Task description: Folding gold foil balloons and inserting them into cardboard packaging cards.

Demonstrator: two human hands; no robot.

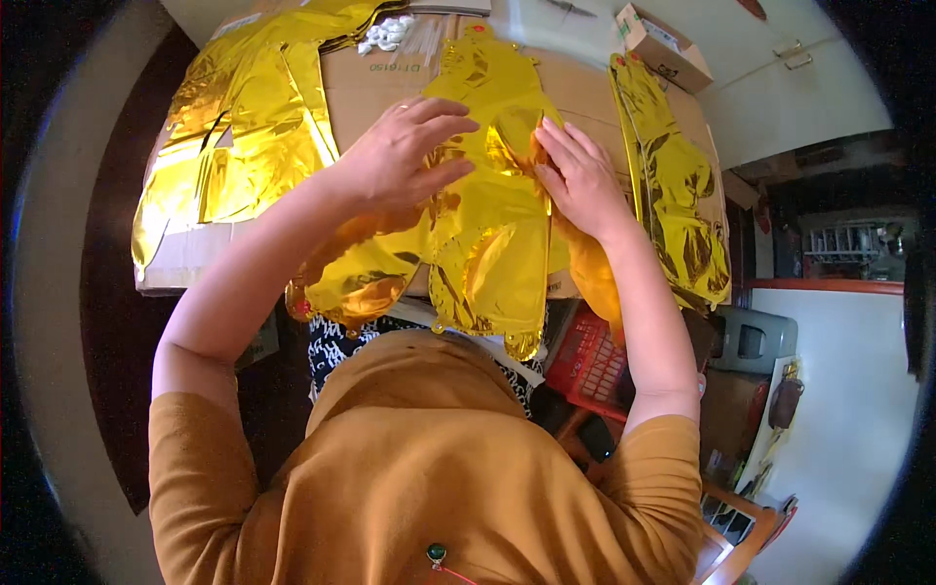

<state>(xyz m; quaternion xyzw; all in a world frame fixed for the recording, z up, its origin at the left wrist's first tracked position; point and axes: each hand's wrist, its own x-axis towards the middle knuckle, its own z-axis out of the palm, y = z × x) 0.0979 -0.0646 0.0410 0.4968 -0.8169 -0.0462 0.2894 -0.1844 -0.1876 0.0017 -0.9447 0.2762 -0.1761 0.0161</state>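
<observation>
A flat gold foil balloon [487, 210] lies lengthwise in front of me on the cardboard-covered table, its near end hanging over the front edge. My left hand [405, 151] is above the balloon's left side, with fingers apart and nothing seen between them. On the opposite side, my right hand [585, 175] has its fingers stretched out along the balloon's edge, apparently touching the foil. Part of the foil's right edge is hidden behind that hand. More gold foil shows beneath both forearms.
Several flat gold foil sheets [249, 107] are piled at the left, and another gold foil pile [668, 180] lies at the right. Small white pieces [386, 35] sit at the far side near a cardboard box [665, 49]. Below the table edge is a red basket [588, 363].
</observation>
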